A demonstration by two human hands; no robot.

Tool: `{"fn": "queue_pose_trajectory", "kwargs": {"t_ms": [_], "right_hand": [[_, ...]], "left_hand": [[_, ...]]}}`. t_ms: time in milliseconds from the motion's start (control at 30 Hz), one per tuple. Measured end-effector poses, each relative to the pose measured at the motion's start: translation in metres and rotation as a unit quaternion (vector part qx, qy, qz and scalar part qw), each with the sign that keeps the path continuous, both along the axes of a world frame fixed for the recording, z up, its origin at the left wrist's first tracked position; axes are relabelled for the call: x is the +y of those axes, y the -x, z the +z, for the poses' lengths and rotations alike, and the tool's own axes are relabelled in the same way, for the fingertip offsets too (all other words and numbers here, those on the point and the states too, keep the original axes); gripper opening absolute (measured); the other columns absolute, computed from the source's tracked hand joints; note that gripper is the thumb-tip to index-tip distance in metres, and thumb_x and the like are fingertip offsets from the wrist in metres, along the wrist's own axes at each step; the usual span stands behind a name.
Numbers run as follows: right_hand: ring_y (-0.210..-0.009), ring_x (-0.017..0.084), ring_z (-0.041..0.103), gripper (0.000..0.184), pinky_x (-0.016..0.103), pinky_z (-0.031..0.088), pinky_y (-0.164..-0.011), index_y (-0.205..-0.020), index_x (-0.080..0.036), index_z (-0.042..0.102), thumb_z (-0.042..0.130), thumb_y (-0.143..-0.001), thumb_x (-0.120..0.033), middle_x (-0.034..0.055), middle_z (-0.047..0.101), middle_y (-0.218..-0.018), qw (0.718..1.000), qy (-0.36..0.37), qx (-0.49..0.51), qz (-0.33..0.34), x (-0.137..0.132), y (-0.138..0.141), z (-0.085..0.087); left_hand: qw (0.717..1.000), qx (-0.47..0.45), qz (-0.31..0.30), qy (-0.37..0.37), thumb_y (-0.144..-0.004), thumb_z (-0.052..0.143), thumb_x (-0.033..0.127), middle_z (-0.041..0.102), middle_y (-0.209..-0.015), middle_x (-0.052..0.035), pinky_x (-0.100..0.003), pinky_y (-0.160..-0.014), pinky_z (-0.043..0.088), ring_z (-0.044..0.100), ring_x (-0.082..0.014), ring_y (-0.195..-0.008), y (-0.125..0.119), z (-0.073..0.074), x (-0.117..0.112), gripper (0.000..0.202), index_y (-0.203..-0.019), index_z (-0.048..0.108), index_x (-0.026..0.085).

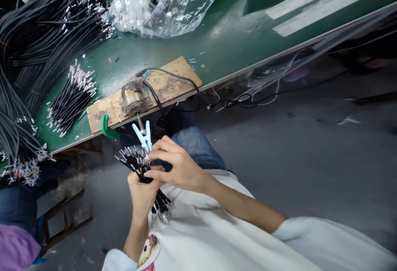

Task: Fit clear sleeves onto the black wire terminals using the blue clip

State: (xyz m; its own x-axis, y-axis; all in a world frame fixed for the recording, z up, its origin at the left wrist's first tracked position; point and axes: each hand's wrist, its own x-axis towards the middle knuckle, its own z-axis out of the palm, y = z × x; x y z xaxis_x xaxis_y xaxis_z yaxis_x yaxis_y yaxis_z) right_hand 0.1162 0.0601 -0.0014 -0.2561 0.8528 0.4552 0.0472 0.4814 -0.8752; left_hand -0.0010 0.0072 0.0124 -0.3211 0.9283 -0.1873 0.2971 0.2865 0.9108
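My left hand point(143, 192) is wrapped around a bundle of short black cables point(134, 160) with bare silver-coloured ends, held in front of my lap. The lower ends of the bundle stick out below the fist. My right hand point(178, 164) comes in from the right, its bent fingers and thumb pressed at the upper cable ends. How many strands lie between those fingers is hidden. Just above the fingertips is a light blue clothes peg point(144, 136), fixed on the shaft of a small motor point(134, 97) wrapped in clear tape.
The motor sits on a wooden board point(176, 77), held to the green table point(223, 52) by a green clamp point(108, 126). Short cables point(72, 97) lie piled left, with long black cables point(46, 48) behind. A clear plastic bag point(167, 10) stands farther back. Another person's purple sleeve point(18, 246) shows lower left.
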Motion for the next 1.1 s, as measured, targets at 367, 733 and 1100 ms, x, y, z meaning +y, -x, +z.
{"fn": "queue_pose_trajectory", "kwargs": {"t_ms": [367, 733, 1100], "right_hand": [[-0.055, 0.013, 0.043, 0.024, 0.029, 0.037, -0.055, -0.06, -0.016, 0.053, 0.053, -0.085, -0.016, 0.0004, 0.05, -0.054, 0.996, 0.037, 0.079, -0.021, -0.012, -0.002, -0.004], [-0.06, 0.014, 0.048, 0.018, 0.03, 0.04, -0.06, -0.068, -0.015, 0.059, 0.05, -0.084, -0.015, 0.0027, 0.055, -0.062, 0.98, 0.063, 0.188, 0.008, -0.009, 0.008, -0.007], [-0.063, 0.012, 0.046, 0.009, 0.025, 0.035, -0.056, -0.073, -0.013, 0.063, 0.062, -0.078, -0.021, 0.0034, 0.054, -0.071, 0.969, 0.128, 0.197, 0.082, 0.003, -0.004, -0.004]], "left_hand": [[0.996, -0.023, 0.077, -0.028, -0.054, 0.074, 0.018, 0.062, -0.054, 0.0001, -0.024, -0.052, 0.049, 0.056, -0.0126, -0.05, 0.001, -0.003, -0.008, 0.01, -0.059, 0.065, 0.016], [0.982, -0.182, 0.048, 0.009, -0.059, 0.072, 0.045, 0.042, -0.033, 0.0055, -0.021, -0.03, 0.036, 0.041, -0.0082, -0.027, -0.003, 0.005, -0.001, 0.034, -0.052, 0.053, 0.017], [0.985, -0.166, -0.039, 0.03, -0.069, 0.063, 0.053, 0.043, -0.035, 0.0038, -0.021, -0.032, 0.034, 0.039, -0.0076, -0.029, 0.008, 0.001, 0.0, 0.041, -0.055, 0.054, 0.016]]}}
